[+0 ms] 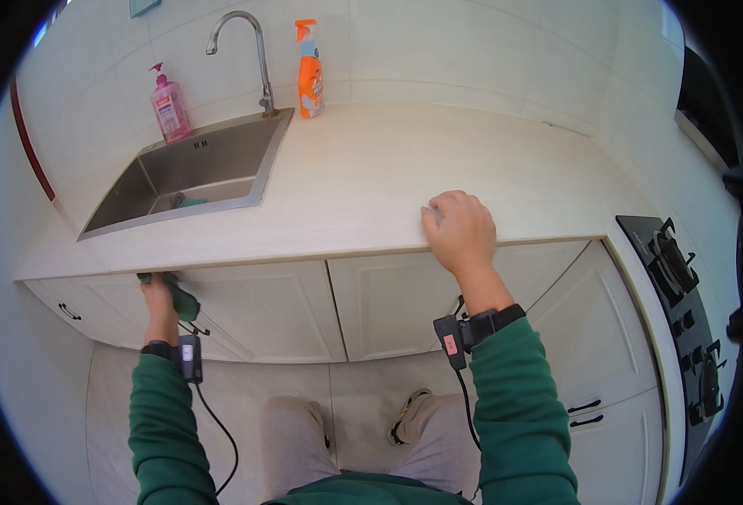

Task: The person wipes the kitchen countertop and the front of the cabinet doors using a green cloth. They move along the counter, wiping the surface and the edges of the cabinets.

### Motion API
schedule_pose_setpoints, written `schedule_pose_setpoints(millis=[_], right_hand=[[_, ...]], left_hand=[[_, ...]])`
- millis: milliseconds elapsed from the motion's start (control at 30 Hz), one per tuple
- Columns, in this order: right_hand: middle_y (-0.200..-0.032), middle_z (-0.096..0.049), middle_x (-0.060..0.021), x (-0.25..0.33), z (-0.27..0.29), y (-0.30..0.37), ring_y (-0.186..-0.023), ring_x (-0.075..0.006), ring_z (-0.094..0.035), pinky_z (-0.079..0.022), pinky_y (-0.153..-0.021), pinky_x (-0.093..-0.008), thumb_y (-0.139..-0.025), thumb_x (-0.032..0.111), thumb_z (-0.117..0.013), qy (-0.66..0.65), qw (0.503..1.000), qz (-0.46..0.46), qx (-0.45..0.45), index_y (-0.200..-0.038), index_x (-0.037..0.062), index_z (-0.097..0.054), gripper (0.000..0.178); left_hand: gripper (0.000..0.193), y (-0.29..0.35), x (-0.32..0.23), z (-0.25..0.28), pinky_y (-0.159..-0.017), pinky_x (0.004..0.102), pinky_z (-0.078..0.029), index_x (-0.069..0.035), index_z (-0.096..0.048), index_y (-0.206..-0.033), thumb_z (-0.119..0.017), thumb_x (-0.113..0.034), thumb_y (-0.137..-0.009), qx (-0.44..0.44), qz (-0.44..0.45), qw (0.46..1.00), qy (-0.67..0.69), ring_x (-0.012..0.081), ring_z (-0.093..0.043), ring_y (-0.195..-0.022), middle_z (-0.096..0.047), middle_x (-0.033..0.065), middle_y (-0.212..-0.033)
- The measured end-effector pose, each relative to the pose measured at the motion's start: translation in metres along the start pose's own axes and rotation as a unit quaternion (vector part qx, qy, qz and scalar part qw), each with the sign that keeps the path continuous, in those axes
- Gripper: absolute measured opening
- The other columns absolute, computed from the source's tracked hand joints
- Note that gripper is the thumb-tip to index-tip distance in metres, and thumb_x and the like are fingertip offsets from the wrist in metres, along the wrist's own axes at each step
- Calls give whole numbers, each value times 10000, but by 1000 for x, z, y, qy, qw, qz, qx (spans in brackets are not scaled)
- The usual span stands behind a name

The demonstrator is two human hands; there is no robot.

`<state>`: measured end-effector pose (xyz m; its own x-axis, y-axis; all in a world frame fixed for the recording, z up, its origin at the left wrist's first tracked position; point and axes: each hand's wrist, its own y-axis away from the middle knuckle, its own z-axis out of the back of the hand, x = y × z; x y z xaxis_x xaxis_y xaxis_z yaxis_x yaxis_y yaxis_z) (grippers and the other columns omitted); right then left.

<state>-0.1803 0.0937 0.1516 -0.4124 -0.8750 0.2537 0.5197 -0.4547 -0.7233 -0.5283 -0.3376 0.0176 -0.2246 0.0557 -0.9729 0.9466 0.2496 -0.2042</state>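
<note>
My left hand (158, 296) is closed around a dark green cloth (185, 305), held against the front of the white cabinet (262, 307) just below the counter's edge. Part of the cloth hangs beside the wrist, and the fingers are mostly hidden. Over the front of the white countertop (371, 181) is my right hand (462, 229), its fingers curled and closed. A small greyish bit shows between thumb and forefinger, too little to name. Both wrists carry a black strap with a small cabled box.
Left of centre is a steel sink (258, 189) with a tall faucet (262, 63). A pink pump bottle (169, 109) and an orange spray bottle (310, 80) stand along the wall. A black gas stove (679, 320) lies to the right. Black cabinet handles (586, 406) stick out.
</note>
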Motion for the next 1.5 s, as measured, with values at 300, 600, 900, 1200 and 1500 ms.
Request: schedule_pose_setpoints(millis=[300,600,900,1200,1500], right_hand=[[-971,-669,-43,2,-1,0,-924,-260,-602,-489,-806,-395,-814,266,-652,7,1000,-20,4,-854,95,-713,186],[-953,-670,-41,0,1,1,-917,-262,-605,-487,-805,-396,-815,247,-645,-12,1000,-3,-3,-842,92,-704,168],[-952,-673,-47,-1,1,1,-912,-268,-609,-488,-809,-397,-815,246,-646,-5,1000,2,-2,-846,93,-706,167],[-962,-673,-43,-1,-3,2,-916,-259,-613,-493,-791,-392,-814,236,-657,-6,1000,12,-25,-880,96,-703,162],[-952,-671,-28,1,-3,2,-845,-245,-624,-503,-708,-356,-794,180,-682,-13,998,28,-64,-904,96,-688,138]], left_hand=[[557,6,27,-17,-834,390,-487,19,-504,-1220,-457,-487,-991,-51,-23,996,-73,278,-612,-956,-636,179,-1087],[429,116,-3,-75,-798,308,-439,-30,-509,-1181,-446,-424,-1026,140,-31,989,-29,166,-516,-898,-564,52,-1015],[511,-9,4,10,-740,359,-473,-70,-599,-1095,-464,-549,-979,94,66,992,-43,192,-567,-817,-589,48,-887],[675,-21,78,10,-986,443,-425,67,-481,-1263,-324,-530,-990,-108,35,982,-153,438,-551,-1149,-562,297,-1255],[394,96,154,-20,-841,447,-512,-84,-541,-1176,-402,-405,-996,0,385,918,96,302,-611,-988,-620,121,-1109]])
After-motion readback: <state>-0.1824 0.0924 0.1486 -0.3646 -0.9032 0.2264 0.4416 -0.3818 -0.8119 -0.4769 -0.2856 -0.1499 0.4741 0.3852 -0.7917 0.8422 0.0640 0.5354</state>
